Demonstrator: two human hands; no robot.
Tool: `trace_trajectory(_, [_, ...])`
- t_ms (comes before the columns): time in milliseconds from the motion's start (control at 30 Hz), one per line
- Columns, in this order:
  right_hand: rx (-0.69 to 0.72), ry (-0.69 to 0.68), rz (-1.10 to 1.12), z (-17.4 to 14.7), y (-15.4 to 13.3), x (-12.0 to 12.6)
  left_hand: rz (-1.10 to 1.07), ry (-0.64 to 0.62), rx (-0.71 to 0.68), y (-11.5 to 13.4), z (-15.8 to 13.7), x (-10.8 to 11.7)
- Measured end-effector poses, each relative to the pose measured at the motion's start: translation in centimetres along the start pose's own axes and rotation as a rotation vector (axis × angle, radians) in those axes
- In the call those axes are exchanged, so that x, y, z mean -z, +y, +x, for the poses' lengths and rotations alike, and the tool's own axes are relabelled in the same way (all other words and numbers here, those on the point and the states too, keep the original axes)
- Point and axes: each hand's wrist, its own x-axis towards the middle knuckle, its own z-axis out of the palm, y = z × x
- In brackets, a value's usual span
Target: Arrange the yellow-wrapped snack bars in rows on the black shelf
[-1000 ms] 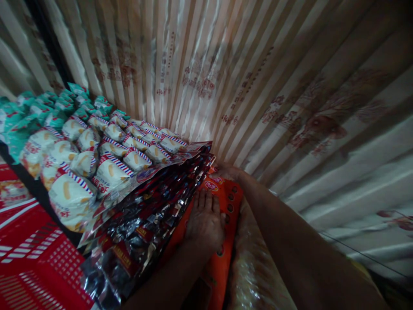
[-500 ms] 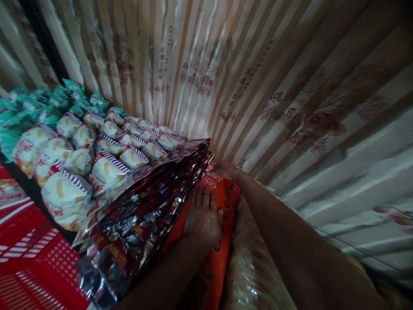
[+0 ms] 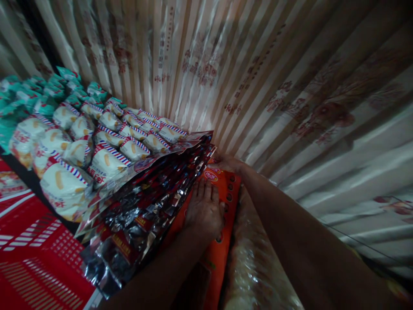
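My left hand [image 3: 204, 211] lies flat on a large orange snack bag [image 3: 211, 254], its fingers stretched out toward the far end. At that far end, my right hand [image 3: 227, 162] curls its fingers over the bag's top edge, beside the neighbouring dark packets; its fingertips are partly hidden. Left of the orange bag, several shiny dark red and silver packets [image 3: 151, 211] stand on edge in a leaning row. Along the right side of the bag lies a clear-wrapped pale package [image 3: 250, 254], partly under my right forearm.
Several white snack bags [image 3: 106, 161] with striped tops stand in rows at the left, with green bags [image 3: 45, 92] behind. A red plastic basket [image 3: 38, 254] sits at the lower left. A pleated, printed curtain-like sheet [image 3: 193, 51] rises behind everything.
The view has shifted slightly, so the white and green bags sit higher in the picture. Both hands keep nearly the same places on the orange bag.
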Motion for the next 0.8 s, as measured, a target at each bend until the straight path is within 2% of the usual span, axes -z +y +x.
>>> trace_trajectory(133, [-0.030, -0.047, 0.004, -0.2, 1.2, 0.4, -0.005, -0.044, -0.010, 0.0, 0.0, 0.4])
trace_trajectory(233, [0.009, -0.045, -0.028, -0.3, 1.6, 0.6, 0.002, -0.029, -0.016, 0.0, -0.1, 0.4])
trace_trajectory(467, [0.027, 0.077, -0.160, -1.3, 0.6, 1.7, 0.026, -0.012, -0.026, -0.1, 0.0, 0.0])
trace_trajectory(600, [0.011, 0.171, -0.144, -4.0, -0.2, 3.1, 0.025, -0.008, -0.022, -0.2, 0.0, -0.2])
trace_trajectory(800, [0.051, 0.389, -0.067, -11.1, -0.4, 4.9, 0.020, -0.004, -0.009, 0.0, -0.2, 0.5])
